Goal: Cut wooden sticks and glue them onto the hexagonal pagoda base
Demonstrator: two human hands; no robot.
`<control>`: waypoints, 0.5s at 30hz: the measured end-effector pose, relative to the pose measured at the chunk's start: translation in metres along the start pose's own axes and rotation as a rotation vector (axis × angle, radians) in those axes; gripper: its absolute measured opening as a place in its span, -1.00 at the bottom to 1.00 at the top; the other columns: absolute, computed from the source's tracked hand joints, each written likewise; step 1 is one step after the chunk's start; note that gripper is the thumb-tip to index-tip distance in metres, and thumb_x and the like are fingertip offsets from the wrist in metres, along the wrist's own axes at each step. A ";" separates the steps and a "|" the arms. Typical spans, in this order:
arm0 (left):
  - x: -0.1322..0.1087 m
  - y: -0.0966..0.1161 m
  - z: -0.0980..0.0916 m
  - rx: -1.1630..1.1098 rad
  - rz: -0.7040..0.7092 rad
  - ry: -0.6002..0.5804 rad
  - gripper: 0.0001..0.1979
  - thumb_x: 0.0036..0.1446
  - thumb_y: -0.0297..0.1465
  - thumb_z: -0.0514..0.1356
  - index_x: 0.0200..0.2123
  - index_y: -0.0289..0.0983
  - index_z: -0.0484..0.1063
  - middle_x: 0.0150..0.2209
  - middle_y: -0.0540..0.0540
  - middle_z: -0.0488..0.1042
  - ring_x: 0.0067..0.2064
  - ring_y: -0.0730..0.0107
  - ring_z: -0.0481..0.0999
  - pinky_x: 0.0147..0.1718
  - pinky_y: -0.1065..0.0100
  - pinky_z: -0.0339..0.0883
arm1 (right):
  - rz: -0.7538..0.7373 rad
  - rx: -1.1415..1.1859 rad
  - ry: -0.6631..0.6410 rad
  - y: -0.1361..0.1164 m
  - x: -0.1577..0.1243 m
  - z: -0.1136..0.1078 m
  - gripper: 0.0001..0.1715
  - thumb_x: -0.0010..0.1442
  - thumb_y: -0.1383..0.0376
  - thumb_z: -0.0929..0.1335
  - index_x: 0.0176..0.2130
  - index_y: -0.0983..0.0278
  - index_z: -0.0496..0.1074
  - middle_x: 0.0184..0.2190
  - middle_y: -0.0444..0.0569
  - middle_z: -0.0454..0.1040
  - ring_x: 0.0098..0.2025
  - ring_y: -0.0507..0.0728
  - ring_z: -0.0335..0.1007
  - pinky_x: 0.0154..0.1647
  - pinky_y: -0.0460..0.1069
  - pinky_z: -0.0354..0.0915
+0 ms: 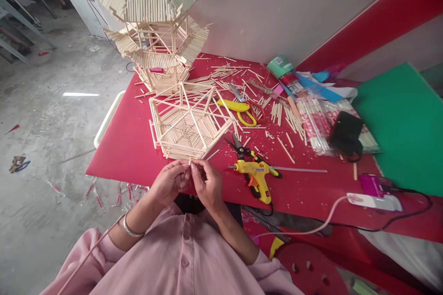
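Note:
Close to the table's front edge, my left hand (172, 179) and my right hand (208, 183) meet, fingers pinched together. A short wooden stick (190, 161) pokes up between the fingertips of both; its lower part is hidden. Just beyond them lies a hexagonal stick frame (187, 134) with a patterned stick floor and slanting bars across its top. Behind it rises a tiered pagoda model (148, 4) built of the same sticks. To the right of my right hand rests a yellow glue gun (258, 175), partly over dark-bladed pliers or cutters (238, 146).
Yellow-handled scissors (242, 109) lie among loose sticks (228, 73) on the red table (124, 147). Farther right are bagged chopsticks (314, 124), a black object (346, 133), a power strip (374, 201) with cords, and a green board (404, 129). A red stool (308, 267) stands below.

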State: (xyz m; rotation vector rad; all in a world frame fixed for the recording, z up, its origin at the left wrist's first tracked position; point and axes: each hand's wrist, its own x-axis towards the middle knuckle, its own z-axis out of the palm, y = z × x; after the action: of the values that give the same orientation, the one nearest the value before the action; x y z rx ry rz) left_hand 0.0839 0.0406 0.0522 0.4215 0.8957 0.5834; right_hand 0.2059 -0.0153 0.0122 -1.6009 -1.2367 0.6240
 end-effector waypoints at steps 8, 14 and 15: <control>0.000 0.001 0.000 0.000 -0.001 0.002 -0.74 -0.03 -0.32 0.38 -0.45 -0.31 0.36 -0.63 0.08 0.31 -0.67 0.63 0.17 -0.67 0.51 0.01 | -0.002 0.000 0.004 -0.001 0.000 0.000 -0.79 0.36 0.17 0.31 -0.12 0.20 0.49 -0.30 -0.04 0.63 -0.28 0.10 0.58 -0.21 -0.03 0.49; 0.000 0.000 0.000 -0.002 0.000 0.002 -0.75 -0.01 -0.35 0.38 -0.45 -0.31 0.35 -0.62 0.08 0.30 -0.67 0.63 0.16 -0.68 0.51 0.00 | 0.004 0.006 0.002 -0.001 0.001 0.000 -0.79 0.36 0.17 0.31 -0.13 0.20 0.49 -0.31 -0.04 0.63 -0.28 0.11 0.58 -0.21 -0.02 0.49; 0.000 0.000 0.000 -0.004 0.000 0.003 -0.75 -0.01 -0.35 0.38 -0.45 -0.31 0.35 -0.63 0.08 0.30 -0.67 0.63 0.16 -0.68 0.51 0.00 | 0.004 0.004 0.001 -0.002 0.001 0.000 -0.79 0.36 0.17 0.31 -0.13 0.20 0.49 -0.31 -0.04 0.63 -0.29 0.11 0.58 -0.21 -0.02 0.49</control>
State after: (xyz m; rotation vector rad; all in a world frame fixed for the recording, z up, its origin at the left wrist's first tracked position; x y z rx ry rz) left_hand 0.0839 0.0409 0.0523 0.4170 0.8971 0.5856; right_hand 0.2058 -0.0148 0.0140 -1.6008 -1.2311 0.6281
